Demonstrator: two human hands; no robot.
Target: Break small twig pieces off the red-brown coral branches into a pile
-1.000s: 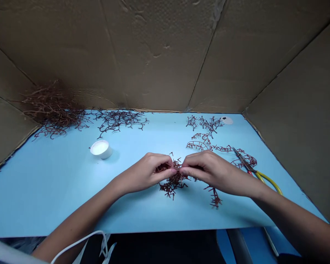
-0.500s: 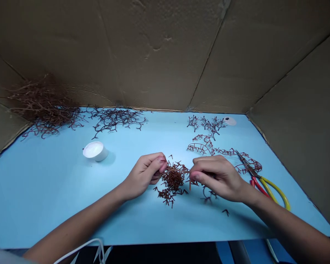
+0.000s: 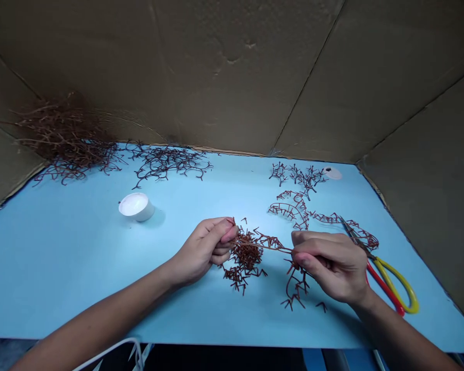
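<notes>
My left hand (image 3: 206, 250) is closed, its thumb and forefinger pinching one end of a thin brown strand (image 3: 268, 247). The other end runs into my closed right hand (image 3: 330, 265), so the strand stretches between both hands. Beneath it lies a heap of small V-shaped brown pieces (image 3: 246, 256) on the table. A branched brown piece (image 3: 294, 291) shows just below my right fingers; whether it is held or lies on the table I cannot tell.
Scissors (image 3: 386, 281) with red and yellow handles lie at the right, beside spiky brown strands (image 3: 294, 210). Dark branched pieces (image 3: 303, 176) and a white disc (image 3: 332, 173) sit behind. A white cup (image 3: 136, 207), dark twigs (image 3: 170, 162) and a large brown tangle (image 3: 69, 139) are leftward.
My right hand has moved right, away from my left hand, and a longer stretch of the strand shows between them. The view has shifted slightly.
</notes>
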